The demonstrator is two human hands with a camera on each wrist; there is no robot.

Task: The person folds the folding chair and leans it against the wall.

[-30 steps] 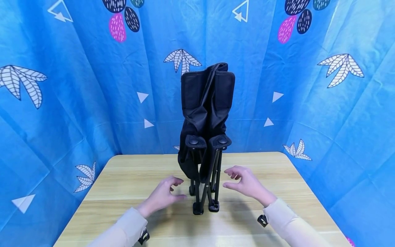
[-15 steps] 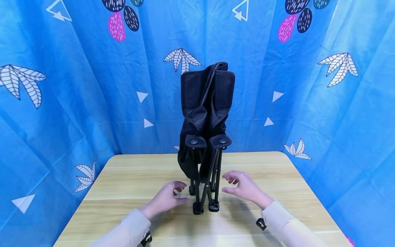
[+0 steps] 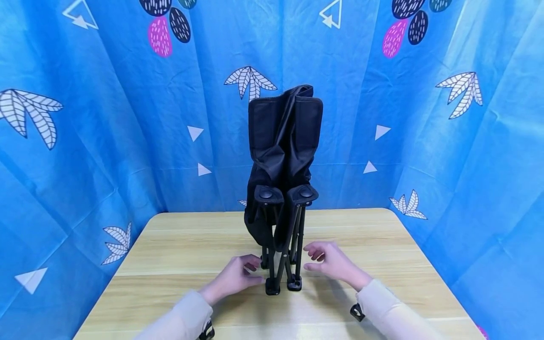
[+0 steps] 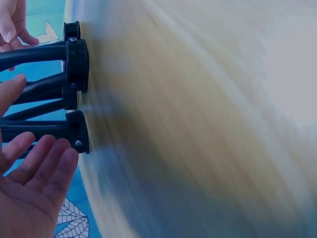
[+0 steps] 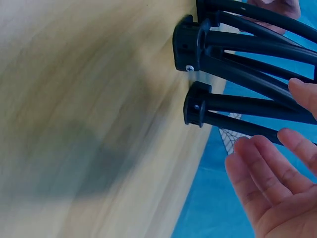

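Note:
A folded black camping chair (image 3: 285, 141) stands upright on the wooden table, its fabric bunched above thin dark legs. Close by the left legs is my left hand (image 3: 235, 277), thumb and fingers spread in a loose curve. My right hand (image 3: 333, 264) hovers on the other side, slightly apart from the right legs, in a similar curve. In the left wrist view the fingers lie beside the chair's plastic feet (image 4: 77, 69); whether they touch cannot be told. The right wrist view has relaxed fingers (image 5: 267, 173) below the dark leg tubes (image 5: 257, 101), with nothing held.
The pale wooden tabletop (image 3: 187, 255) has rounded far corners. Blue patterned curtains (image 3: 212, 118) hang behind it and along both sides. Both wrists carry small black devices below the light sleeves (image 3: 388, 307).
Both hands have lowered slightly and come closer to the chair's legs, the left moving right and the right moving a little left. The chair stays where it was.

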